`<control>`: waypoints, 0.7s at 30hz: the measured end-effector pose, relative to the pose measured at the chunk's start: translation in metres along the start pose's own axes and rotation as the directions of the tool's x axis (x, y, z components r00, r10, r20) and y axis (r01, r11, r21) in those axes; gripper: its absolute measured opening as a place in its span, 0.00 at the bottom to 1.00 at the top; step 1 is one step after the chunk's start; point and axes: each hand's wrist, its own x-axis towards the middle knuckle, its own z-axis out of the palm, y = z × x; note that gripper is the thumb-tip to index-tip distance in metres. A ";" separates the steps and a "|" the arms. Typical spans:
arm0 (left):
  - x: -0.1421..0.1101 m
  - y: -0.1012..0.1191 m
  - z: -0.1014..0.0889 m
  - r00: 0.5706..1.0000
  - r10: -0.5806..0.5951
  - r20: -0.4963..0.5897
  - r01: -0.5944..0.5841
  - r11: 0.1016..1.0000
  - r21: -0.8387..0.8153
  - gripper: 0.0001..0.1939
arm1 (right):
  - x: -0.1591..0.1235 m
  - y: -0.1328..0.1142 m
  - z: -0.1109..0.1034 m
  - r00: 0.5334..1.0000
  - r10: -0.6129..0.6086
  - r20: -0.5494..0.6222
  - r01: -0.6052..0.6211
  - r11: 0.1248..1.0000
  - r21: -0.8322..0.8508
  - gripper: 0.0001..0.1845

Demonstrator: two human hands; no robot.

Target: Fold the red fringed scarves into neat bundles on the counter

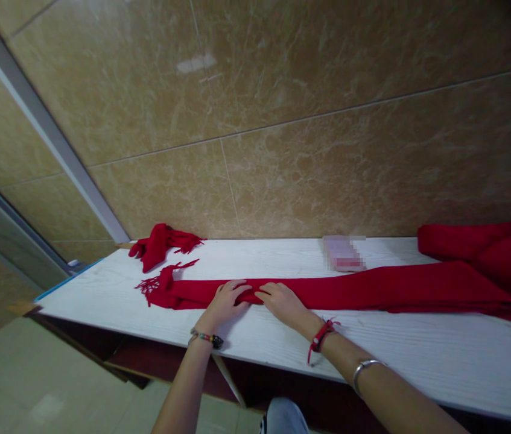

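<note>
Red scarf (345,292), frame's lower centre: my left hand (228,301) and right hand (281,302) curl on it, whether gripping I can't tell; even pressure should keep it flat.

Counts one left hand (228,301) and one right hand (282,303), three bracelets (321,339), beaded, corded and silver, one long red scarf (364,288), one small fringed red bundle (156,246), one larger red heap (508,253) with layers too hidden to number, one pixelated block (344,254) and one white counter (454,355).
</note>
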 end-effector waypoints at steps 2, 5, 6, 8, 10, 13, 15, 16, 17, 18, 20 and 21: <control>-0.002 -0.006 0.001 0.997 -0.051 0.060 0.048 0.998 0.044 0.25 | 0.000 0.002 0.003 1.000 0.014 0.014 -0.014 1.000 0.014 0.16; -0.004 -0.020 0.000 0.973 -0.170 0.155 0.155 0.982 0.108 0.32 | -0.001 0.004 0.005 0.998 0.037 0.042 -0.038 0.999 0.020 0.19; -0.004 -0.025 -0.002 0.959 -0.222 0.174 0.202 0.971 0.125 0.32 | -0.002 0.004 0.005 0.998 0.045 0.053 -0.046 0.999 0.020 0.19; -0.005 -0.035 -0.005 0.924 -0.330 0.194 0.303 0.940 0.155 0.29 | -0.003 0.004 0.003 0.995 0.071 0.074 -0.072 0.997 0.017 0.21; -0.006 -0.042 -0.008 0.885 -0.434 0.170 0.401 0.895 0.195 0.26 | -0.004 0.004 0.001 0.991 0.098 0.091 -0.100 0.995 0.014 0.21; -0.012 -0.047 -0.010 0.847 -0.530 0.043 0.504 0.825 0.255 0.27 | -0.005 0.003 0.001 0.988 0.121 0.094 -0.123 0.992 0.013 0.22; -0.019 -0.045 -0.012 0.886 -0.461 -0.039 0.455 0.852 0.258 0.29 | -0.005 0.003 0.003 0.990 0.127 0.068 -0.128 0.992 0.013 0.22; -0.023 -0.043 -0.013 0.930 -0.365 -0.047 0.365 0.898 0.246 0.29 | -0.005 0.003 0.003 0.991 0.122 0.048 -0.122 0.992 0.013 0.22; -0.028 -0.041 -0.014 0.970 -0.239 -0.038 0.242 0.944 0.225 0.27 | -0.005 0.003 0.003 0.994 0.107 0.025 -0.107 0.994 0.013 0.21; -0.032 -0.039 -0.016 0.994 -0.108 -0.019 0.110 0.975 0.195 0.25 | -0.004 0.003 0.003 0.997 0.083 0.001 -0.083 0.996 0.012 0.20; -0.038 -0.037 -0.018 0.998 0.070 0.001 -0.069 0.987 0.146 0.19 | -0.002 0.002 0.002 0.999 0.014 -0.038 -0.014 1.000 0.003 0.18; -0.040 -0.038 -0.019 0.995 0.099 -0.010 -0.096 0.986 0.139 0.16 | -0.001 0.001 0.002 0.998 -0.025 -0.050 0.024 1.000 -0.005 0.16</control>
